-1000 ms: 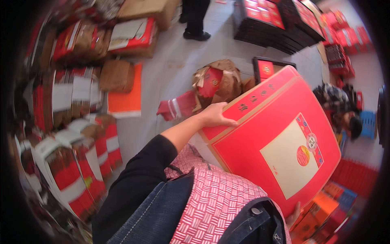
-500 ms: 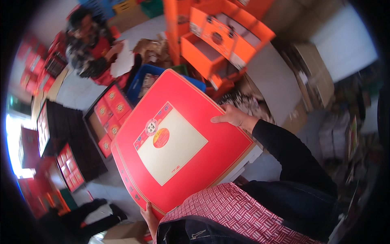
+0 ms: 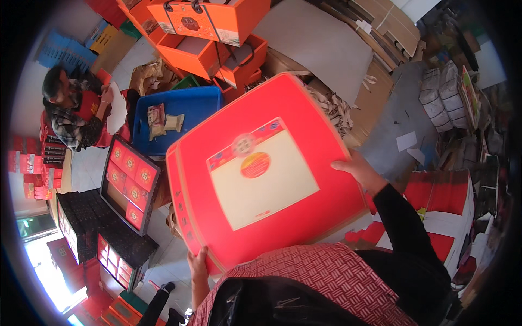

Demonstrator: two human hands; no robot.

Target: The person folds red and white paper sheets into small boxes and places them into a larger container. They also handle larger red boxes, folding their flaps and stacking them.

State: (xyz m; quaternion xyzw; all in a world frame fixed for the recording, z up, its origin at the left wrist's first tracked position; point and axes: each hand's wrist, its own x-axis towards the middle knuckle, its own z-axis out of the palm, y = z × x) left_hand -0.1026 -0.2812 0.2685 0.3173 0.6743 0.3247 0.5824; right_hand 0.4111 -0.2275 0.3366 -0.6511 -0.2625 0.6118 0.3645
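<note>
Across my front I hold a large red printed cardboard stack (image 3: 326,190) with a cream panel, a round red-orange emblem and rounded far corners. My right hand (image 3: 356,171) grips its right edge, thumb on top and the other fingers hidden underneath. At the near left corner, my left hand (image 3: 198,271) clasps the edge with its thumb upward; its other fingers are mostly out of sight. How many sheets lie in the stack cannot be made out.
Orange drawer-like boxes (image 3: 201,24) are piled beyond it. A blue crate (image 3: 182,117) holds small packets, beside a tray of red boxes (image 3: 130,179). A co-worker (image 3: 81,108) sits at far left with a white sheet. Red-and-white stacks (image 3: 440,206) stand at right.
My view has turned to the right, so the orange boxes and co-worker sit further left. The red stack has swung with me, and both hands keep their hold.
</note>
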